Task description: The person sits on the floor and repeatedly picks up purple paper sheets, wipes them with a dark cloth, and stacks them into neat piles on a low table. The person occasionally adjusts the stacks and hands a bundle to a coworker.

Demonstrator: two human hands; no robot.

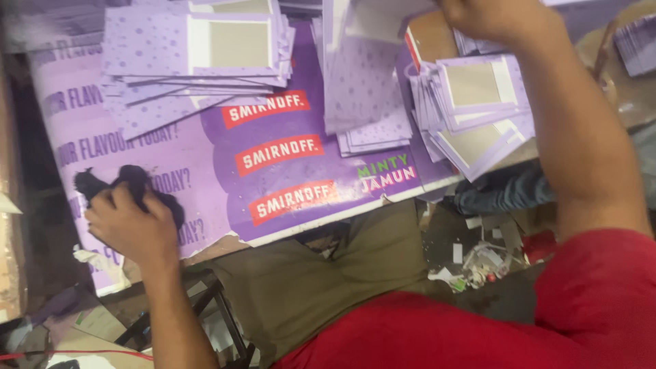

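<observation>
Purple printed sheet [205, 157] (red labels) covers the table; left hand [130, 229] grips a dark cloth [133, 184], right hand [478, 17] clenched far right by stacked purple cards [478, 102].

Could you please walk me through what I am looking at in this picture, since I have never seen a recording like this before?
There is no machine here: a person works with two bare hands, and the single picture comes from a camera worn on their head, looking down. You see their red shirt and olive trousers at the bottom. The left hand grips a dark cloth pressed on a large purple printed board that serves as the work surface. The right hand is closed at the top edge of the picture; what it holds is hidden. On the board lie stacks of purple dotted card pieces, some with grey window panels. Paper scraps litter the floor below.
</observation>
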